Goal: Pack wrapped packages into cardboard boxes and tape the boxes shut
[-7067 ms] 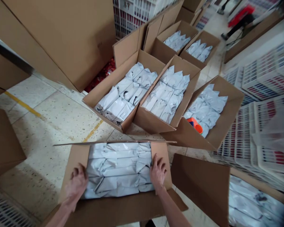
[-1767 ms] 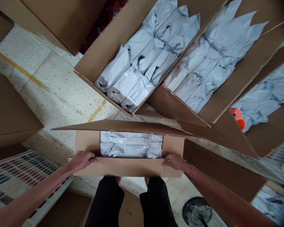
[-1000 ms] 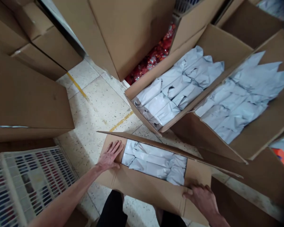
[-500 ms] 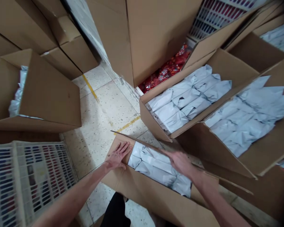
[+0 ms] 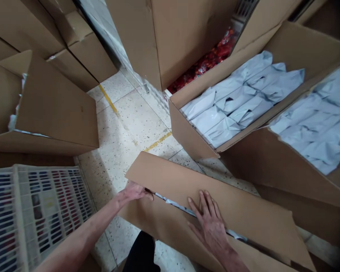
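Note:
A long cardboard box [image 5: 164, 223] stands in front of me, its far flap [image 5: 172, 170] folded inward over the top. Through a narrow gap along the flap show white plastic packages [image 5: 174, 204]. My right hand [image 5: 211, 223] lies open on the box, fingers spread on the far flap and thumb towards the near side. At the left end, my left hand [image 5: 134, 190] rests at the box edge, partly beneath the far flap. Its thumb is stretched out; its other fingers are mostly hidden under the cardboard.
Open cartons of white packages [image 5: 243, 98] stand at the right, with red packets [image 5: 204, 68] behind. To the left are another open carton [image 5: 56, 105] and a white plastic crate [image 5: 51, 204]. Stacked cartons [image 5: 87, 56] rise at back left. Yellow tape [image 5: 158, 141] marks the tiled floor.
The far flap has come down over the white packages. My right hand has moved from its far edge to lie spread on top. My left hand is now partly covered by the flap.

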Demonstrator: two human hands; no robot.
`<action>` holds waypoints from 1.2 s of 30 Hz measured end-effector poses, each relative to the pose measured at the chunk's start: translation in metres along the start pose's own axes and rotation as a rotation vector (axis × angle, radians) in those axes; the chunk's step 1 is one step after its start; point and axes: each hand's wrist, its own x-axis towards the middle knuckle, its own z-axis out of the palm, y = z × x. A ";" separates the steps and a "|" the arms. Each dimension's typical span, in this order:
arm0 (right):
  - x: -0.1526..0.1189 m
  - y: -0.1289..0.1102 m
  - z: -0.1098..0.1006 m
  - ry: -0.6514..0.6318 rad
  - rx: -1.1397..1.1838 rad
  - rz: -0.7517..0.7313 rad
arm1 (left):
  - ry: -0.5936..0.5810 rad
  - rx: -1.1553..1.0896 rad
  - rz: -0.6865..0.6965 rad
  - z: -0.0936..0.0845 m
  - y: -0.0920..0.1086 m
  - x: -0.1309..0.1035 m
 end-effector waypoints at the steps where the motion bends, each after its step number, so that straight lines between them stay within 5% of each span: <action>1: -0.001 -0.002 0.006 0.011 -0.007 0.019 | -0.027 0.006 0.000 0.003 0.000 -0.005; 3: -0.003 -0.005 0.015 0.030 -0.024 0.048 | 0.014 0.048 -0.032 0.012 0.004 -0.025; 7: -0.004 -0.006 0.024 0.042 -0.004 0.062 | 0.505 0.113 -0.035 0.025 0.038 -0.085; 9: -0.004 -0.006 0.025 0.056 0.019 0.071 | 0.593 0.060 0.061 0.020 0.068 -0.085; 11: -0.003 -0.005 0.025 0.075 0.041 0.079 | 0.537 0.027 0.201 0.008 0.105 -0.048; 13: -0.001 -0.004 0.025 0.077 0.054 0.082 | 0.428 0.069 0.314 -0.002 0.142 0.018; 16: 0.001 -0.003 0.022 0.070 0.050 0.088 | 0.180 0.172 0.309 0.001 0.183 0.109; 18: -0.001 -0.005 0.018 0.083 0.049 0.090 | 0.122 0.193 0.280 0.013 0.195 0.135; 23: -0.019 -0.019 0.014 0.148 0.093 0.098 | 0.300 0.127 0.263 0.042 0.195 0.107; 28: -0.014 -0.010 0.027 0.171 0.120 0.115 | 0.306 0.100 0.287 0.042 0.194 0.105; 32: -0.005 0.003 0.028 0.154 0.102 0.090 | 0.264 0.142 0.378 0.032 0.161 0.097; 36: -0.010 0.004 0.032 0.138 0.027 0.032 | 0.297 0.215 0.285 0.021 0.119 0.066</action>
